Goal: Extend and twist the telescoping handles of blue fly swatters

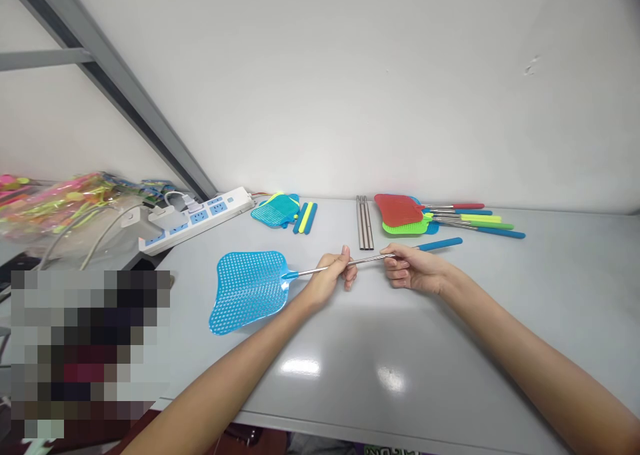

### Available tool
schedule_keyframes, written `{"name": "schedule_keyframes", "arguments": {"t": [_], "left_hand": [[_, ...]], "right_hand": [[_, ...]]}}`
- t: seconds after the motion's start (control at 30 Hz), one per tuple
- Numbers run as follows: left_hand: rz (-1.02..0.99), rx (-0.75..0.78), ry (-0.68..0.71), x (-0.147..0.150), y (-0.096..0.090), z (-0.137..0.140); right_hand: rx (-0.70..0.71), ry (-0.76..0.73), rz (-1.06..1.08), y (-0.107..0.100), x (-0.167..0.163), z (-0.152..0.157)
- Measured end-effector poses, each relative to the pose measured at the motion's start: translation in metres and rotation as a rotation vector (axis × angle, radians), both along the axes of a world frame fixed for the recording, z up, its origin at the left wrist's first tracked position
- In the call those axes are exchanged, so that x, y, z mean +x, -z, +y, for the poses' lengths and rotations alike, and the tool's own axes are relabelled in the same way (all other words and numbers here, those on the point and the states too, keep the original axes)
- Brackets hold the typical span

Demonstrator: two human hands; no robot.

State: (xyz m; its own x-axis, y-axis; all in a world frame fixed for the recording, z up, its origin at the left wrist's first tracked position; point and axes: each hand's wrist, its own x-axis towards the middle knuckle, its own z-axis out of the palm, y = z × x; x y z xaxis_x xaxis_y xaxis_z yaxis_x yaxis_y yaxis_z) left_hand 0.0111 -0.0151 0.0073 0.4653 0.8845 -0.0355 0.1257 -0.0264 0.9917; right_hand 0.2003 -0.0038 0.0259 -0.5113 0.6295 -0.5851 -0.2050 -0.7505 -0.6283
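A blue fly swatter [253,288] is held over the table, its perforated head to the left and its blue grip [441,244] to the right. My left hand [331,275] is closed around the metal rod near the head. Further along the same rod, close to the blue grip, my right hand [407,268] is closed on it too. Behind the right hand lies a pile of fly swatters with a red head [397,208] on top and a green head [407,228] under it. Several metal tubes [365,223] lie side by side left of that pile.
Loose swatter heads [277,210] are stacked at the back, beside blue and yellow grips [305,218]. A white power strip [200,220] with plugs and cables lies at the left. Beyond it are clear plastic bags [75,205] of colourful pieces. A grey metal post [130,102] slants up the left side.
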Motion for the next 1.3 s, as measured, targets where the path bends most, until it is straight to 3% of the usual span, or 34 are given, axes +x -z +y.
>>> {"name": "schedule_keyframes", "arguments": {"t": [1.3], "left_hand": [[-0.135,-0.091,-0.005,-0.0021,0.0028,0.0008]], "right_hand": [[-0.014,-0.022,0.019,0.0017,0.0102,0.0055]]}}
